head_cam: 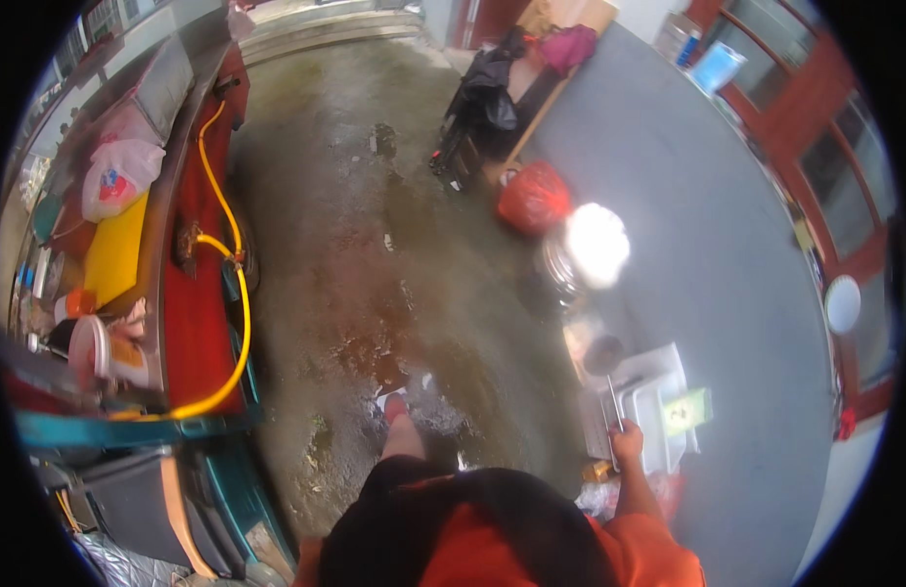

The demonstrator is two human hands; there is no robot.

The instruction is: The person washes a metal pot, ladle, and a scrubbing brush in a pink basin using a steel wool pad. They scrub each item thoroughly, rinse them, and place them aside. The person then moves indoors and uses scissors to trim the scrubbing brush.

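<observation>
My right hand (626, 441) grips the metal handle of a long-handled ladle or strainer (604, 356). Its round dark head points away from me. Beneath and beside it are white plastic trays (647, 411), one set inside another, with a pale green packet (687, 412) at their right edge. Below my hand lies clear and red plastic wrapping (662, 486). My left hand is out of view. One foot in a red shoe (395, 406) steps forward on wet concrete.
At left, a red-sided cart (196, 323) carries a yellow board (117, 249), a plastic tub (90, 348) and a bag (123, 180); a yellow hose (241, 315) hangs from its side. A red bag (533, 198), stacked metal pots (559, 268) and a black folded item (482, 103) line the right.
</observation>
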